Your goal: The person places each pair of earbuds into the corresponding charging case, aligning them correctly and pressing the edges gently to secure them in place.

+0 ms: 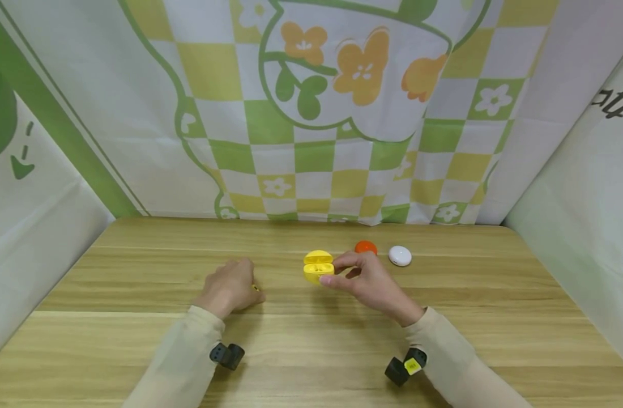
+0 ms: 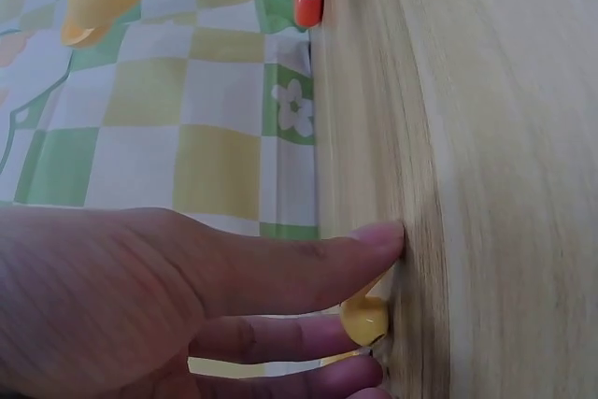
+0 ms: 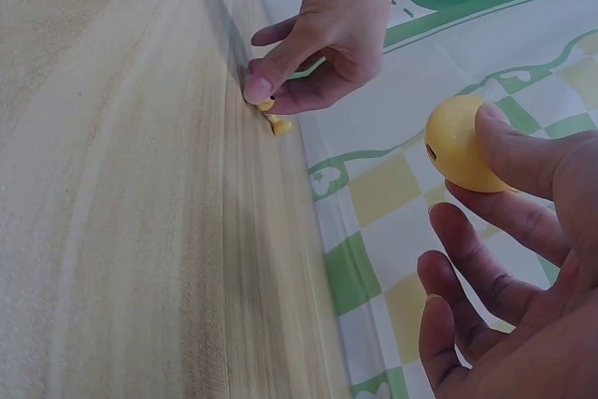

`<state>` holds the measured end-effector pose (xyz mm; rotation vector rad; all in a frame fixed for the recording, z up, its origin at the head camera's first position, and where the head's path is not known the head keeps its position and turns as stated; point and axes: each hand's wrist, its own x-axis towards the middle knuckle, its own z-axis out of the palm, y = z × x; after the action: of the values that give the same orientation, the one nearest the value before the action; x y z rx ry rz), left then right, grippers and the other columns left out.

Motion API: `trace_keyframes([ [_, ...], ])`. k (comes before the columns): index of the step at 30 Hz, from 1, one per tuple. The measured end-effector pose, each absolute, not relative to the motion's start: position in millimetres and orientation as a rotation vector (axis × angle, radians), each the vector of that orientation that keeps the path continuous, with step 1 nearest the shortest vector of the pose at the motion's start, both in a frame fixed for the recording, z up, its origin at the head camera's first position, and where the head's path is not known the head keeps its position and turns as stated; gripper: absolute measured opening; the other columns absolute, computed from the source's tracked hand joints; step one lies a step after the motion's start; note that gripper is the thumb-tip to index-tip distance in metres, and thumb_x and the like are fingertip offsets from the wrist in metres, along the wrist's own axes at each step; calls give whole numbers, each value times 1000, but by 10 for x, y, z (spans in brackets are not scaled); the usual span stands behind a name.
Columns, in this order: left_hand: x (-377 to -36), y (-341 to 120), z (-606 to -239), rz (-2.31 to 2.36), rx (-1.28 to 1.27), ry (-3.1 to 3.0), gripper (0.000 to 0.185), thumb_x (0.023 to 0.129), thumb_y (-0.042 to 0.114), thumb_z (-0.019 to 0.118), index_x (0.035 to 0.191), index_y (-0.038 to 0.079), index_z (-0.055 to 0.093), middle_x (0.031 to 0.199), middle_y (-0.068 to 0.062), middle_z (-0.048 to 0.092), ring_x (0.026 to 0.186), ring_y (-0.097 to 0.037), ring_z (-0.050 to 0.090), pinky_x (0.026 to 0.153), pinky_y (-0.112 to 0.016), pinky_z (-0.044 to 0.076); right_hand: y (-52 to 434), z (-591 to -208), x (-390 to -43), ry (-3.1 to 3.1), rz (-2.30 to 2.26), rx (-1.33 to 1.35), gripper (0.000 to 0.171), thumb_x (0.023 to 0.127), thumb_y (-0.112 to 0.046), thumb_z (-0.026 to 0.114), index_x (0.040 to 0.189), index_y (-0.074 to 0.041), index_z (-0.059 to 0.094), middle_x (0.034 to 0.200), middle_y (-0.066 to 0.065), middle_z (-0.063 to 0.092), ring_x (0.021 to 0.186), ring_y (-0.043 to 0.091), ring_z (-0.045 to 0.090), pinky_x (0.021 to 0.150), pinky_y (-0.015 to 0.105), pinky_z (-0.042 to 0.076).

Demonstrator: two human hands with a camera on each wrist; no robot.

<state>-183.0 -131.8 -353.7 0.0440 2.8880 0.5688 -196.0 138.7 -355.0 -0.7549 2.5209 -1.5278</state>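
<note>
My right hand (image 1: 365,283) holds a yellow earbud charging case (image 1: 318,266) between thumb and index finger, raised above the table. Its lid stands up and the inner slots face me. The other right fingers are spread loosely below the case in the right wrist view. To the left, my left hand (image 1: 229,286) reaches down to the tabletop, thumb and fingers pinching a small yellow earbud (image 2: 364,321). A second yellow earbud (image 3: 279,124) lies right beside those fingertips. From the head view the left hand mostly hides both earbuds.
Behind my right hand lie a round orange-red case (image 1: 365,246), partly covered by it, and a round white case (image 1: 400,255). The wooden table (image 1: 301,351) ends at a patterned cloth (image 1: 311,156), with more cloth at both sides.
</note>
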Motion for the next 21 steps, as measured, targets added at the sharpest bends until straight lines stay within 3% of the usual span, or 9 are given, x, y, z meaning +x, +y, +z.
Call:
trace_keyframes([
  [4, -1844, -1318, -3539, 577, 73, 2894, 33, 82, 20, 87, 101, -1, 71, 98, -11, 70, 73, -24, 56, 67, -43, 50, 1385, -3549, -1957, 2522, -1529, -754, 14, 90, -17, 80, 99, -8, 80, 105, 3, 70, 94, 19, 61, 81, 38, 52],
  [7, -1848, -1311, -3543, 580, 108, 2910, 34, 79, 17, 88, 103, 0, 70, 105, -12, 70, 82, -24, 59, 75, -50, 53, 1383, -3546, -1953, 2526, -1524, -744, 13, 90, -17, 80, 99, -9, 80, 106, 1, 70, 95, 18, 61, 81, 38, 52],
  [11, -1848, -1298, -3553, 601, 153, 2937, 30, 77, 15, 89, 96, 4, 70, 97, -7, 69, 82, -24, 60, 74, -49, 53, 1383, -3544, -1947, 2523, -1523, -745, 13, 89, -17, 80, 100, -9, 80, 106, 1, 71, 95, 19, 61, 81, 40, 53],
  [15, -1856, -1284, -3528, 686, 206, 2977, 25, 78, 13, 87, 91, 9, 66, 84, -2, 63, 74, -21, 57, 65, -41, 49, 1382, -3542, -1948, 2516, -1528, -748, 13, 89, -18, 80, 100, -9, 80, 106, 1, 71, 95, 19, 61, 82, 40, 53],
  [21, -1849, -1238, -3412, 952, 375, 2999, 20, 83, 11, 82, 96, 9, 68, 84, -1, 64, 74, -17, 59, 66, -36, 50, 1383, -3537, -1953, 2500, -1540, -756, 13, 90, -17, 80, 101, -10, 80, 108, 2, 71, 97, 21, 62, 81, 38, 55],
])
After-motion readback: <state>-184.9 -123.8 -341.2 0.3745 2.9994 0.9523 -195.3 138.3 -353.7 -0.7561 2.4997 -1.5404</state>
